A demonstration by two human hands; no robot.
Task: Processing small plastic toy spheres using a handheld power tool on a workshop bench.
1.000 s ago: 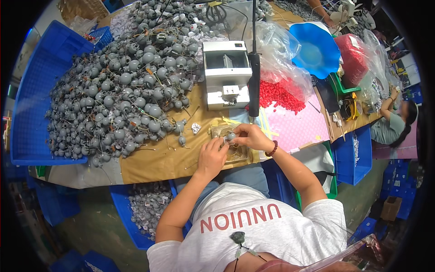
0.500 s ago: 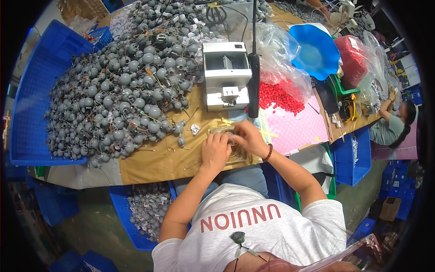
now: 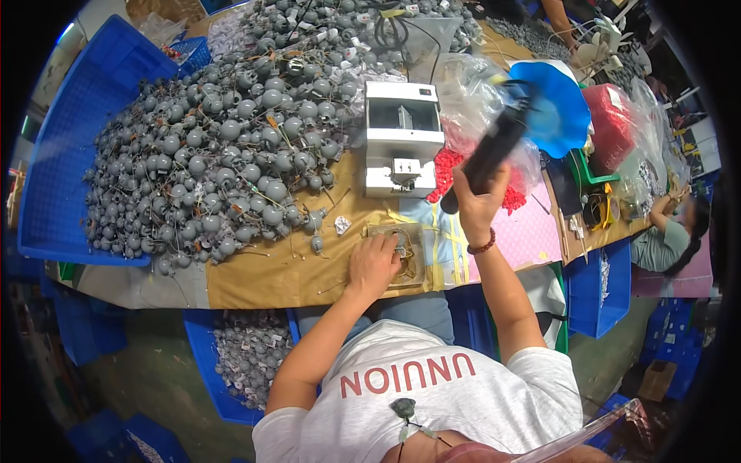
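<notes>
My right hand [image 3: 482,204] is wrapped round a black electric screwdriver [image 3: 494,147], tilted with its lower end to the left. It is above the red pieces to the right of the white machine. My left hand [image 3: 373,266] lies at a shallow fixture tray [image 3: 417,262] at the table's front edge. Its fingertips press against a small grey part [image 3: 400,245] inside that tray, mostly covered by the fingers. Thin wires lie in the tray next to the part.
A big heap of grey ball-shaped parts with wires [image 3: 208,162] spills from a blue crate [image 3: 54,177] at left. A white machine [image 3: 401,139] stands ahead. Red pieces [image 3: 442,171], a blue wavy bowl [image 3: 552,108] and a green-framed tray are at right. Another person [image 3: 668,239] sits far right.
My right hand has left the fixture, risen to the right and taken hold of the screwdriver, which hung upright before and now tilts. My left hand stays at the tray.
</notes>
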